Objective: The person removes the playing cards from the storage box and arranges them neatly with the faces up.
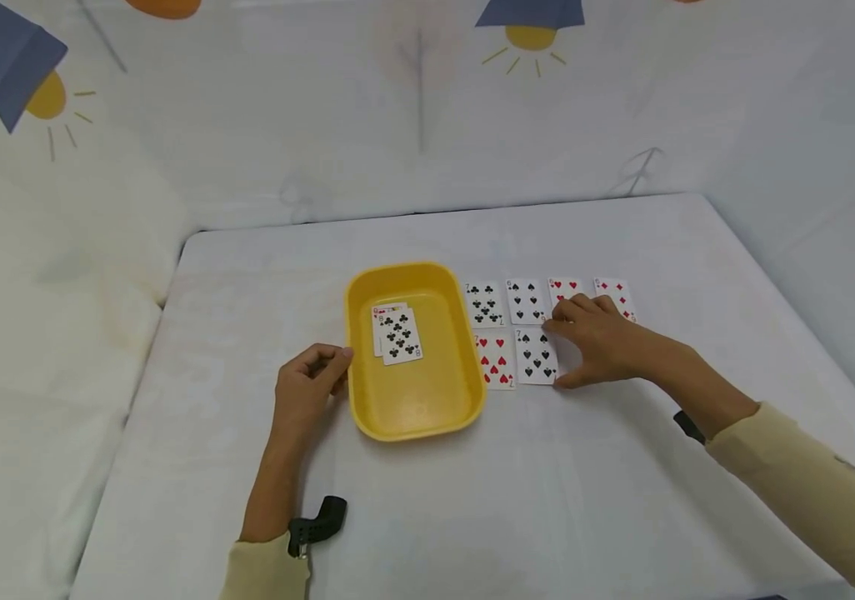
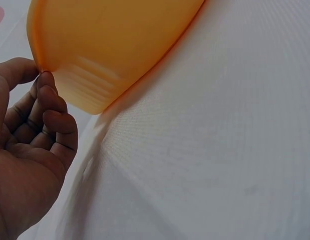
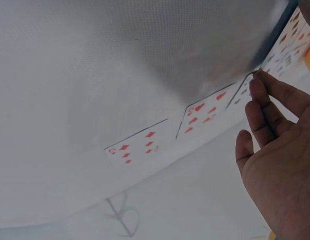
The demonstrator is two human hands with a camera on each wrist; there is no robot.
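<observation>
A yellow tray (image 1: pixel 362 392) sits mid-table with an eight of clubs (image 1: pixel 400 335) lying on another card inside it. My left hand (image 1: pixel 320 368) is at the tray's left rim, fingers curled; in the left wrist view the thumb and index fingertip (image 2: pixel 44 79) pinch the tray's edge (image 2: pixel 109 45). Right of the tray lie two rows of face-up cards. My right hand (image 1: pixel 577 348) rests over them with fingers extended, fingertips at the top of the seven of spades (image 1: pixel 536 357). A seven of hearts (image 1: pixel 495 360) lies beside it.
The back row holds a seven of clubs (image 1: pixel 484 302), a six of spades (image 1: pixel 527 300), a hearts card (image 1: pixel 564 287) and a diamonds card (image 1: pixel 615 296). The white table's (image 1: pixel 547 500) far edge meets a draped backdrop. Black wrist mounts (image 1: pixel 318 521) sit on both forearms.
</observation>
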